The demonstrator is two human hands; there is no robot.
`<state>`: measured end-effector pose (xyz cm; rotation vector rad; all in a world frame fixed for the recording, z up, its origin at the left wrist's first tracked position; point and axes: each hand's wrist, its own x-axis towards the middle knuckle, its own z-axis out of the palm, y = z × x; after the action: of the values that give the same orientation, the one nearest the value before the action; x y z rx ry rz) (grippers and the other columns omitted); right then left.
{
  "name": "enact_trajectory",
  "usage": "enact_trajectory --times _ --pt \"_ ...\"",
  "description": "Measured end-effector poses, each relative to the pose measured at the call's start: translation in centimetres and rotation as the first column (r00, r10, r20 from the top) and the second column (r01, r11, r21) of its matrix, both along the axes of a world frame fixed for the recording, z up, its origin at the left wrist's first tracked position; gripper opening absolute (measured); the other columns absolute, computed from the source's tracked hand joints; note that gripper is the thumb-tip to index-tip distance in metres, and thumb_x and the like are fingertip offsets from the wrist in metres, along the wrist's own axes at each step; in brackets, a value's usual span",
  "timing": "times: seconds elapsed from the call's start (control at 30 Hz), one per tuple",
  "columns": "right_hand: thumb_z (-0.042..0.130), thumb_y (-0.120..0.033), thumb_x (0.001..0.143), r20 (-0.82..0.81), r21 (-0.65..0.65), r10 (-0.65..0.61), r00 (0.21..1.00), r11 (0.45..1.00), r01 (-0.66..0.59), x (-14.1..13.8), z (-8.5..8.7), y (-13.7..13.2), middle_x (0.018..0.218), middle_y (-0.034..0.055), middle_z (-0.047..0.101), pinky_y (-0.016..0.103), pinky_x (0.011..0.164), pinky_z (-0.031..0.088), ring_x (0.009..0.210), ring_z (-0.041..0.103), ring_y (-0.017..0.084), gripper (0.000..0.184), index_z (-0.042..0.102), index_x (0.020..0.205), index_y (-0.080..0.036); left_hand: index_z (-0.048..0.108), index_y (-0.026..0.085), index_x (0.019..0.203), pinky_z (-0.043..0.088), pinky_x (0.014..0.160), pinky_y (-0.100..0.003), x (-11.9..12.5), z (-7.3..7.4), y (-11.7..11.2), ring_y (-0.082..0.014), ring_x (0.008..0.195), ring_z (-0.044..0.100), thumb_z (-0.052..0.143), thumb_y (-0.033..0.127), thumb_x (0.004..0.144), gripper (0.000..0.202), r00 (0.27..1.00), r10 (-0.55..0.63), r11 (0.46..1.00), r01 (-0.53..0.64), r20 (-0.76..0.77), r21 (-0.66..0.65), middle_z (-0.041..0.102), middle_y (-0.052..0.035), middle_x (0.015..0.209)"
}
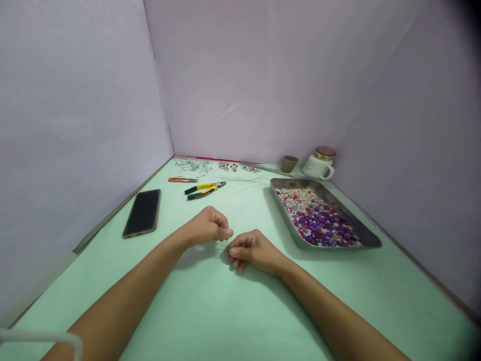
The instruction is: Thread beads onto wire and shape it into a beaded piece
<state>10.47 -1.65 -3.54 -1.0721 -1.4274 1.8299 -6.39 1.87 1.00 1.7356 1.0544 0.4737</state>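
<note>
My left hand (212, 225) is closed in a pinch on a thin wire (226, 242), just above and to the left of my right hand. The fingers of my right hand (252, 250) are pressed together on a small green bead (229, 249) at the wire's lower end. Another thin strand reaches out leftward from that spot. Most of the bead is covered by my fingertips. Beyond my left hand lie pliers (206, 189) with yellow and black handles. A metal tray (280, 213) of mixed beads (319, 220) stands to the right of my right hand.
A phone (143, 213) lies at left. Orange-handled snips (183, 179), wire pieces (193, 165) and red-and-clear beaded pieces (233, 167) are at the back. A brown cup (289, 164) and a lidded white mug (318, 166) stand at back right. Pale walls (244, 85) enclose the green tabletop (225, 316).
</note>
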Motion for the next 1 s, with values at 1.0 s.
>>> enact_trajectory --times 1.0 --pt "0.068 -0.034 0.058 -0.170 0.088 -0.332 0.928 0.933 0.350 -0.6 0.9 -0.1 0.050 -0.0006 0.059 0.023 0.043 0.046 0.040 0.053 0.009 0.023 0.059 0.063 -0.013 0.059 0.011 0.059 0.032 0.046 -0.023 -0.1 -1.5 1.3 -0.0079 0.044 0.041 0.058 0.041 0.064 0.031 0.943 0.289 0.940 -0.248 0.166 -0.234 0.056 -0.0029 0.055"
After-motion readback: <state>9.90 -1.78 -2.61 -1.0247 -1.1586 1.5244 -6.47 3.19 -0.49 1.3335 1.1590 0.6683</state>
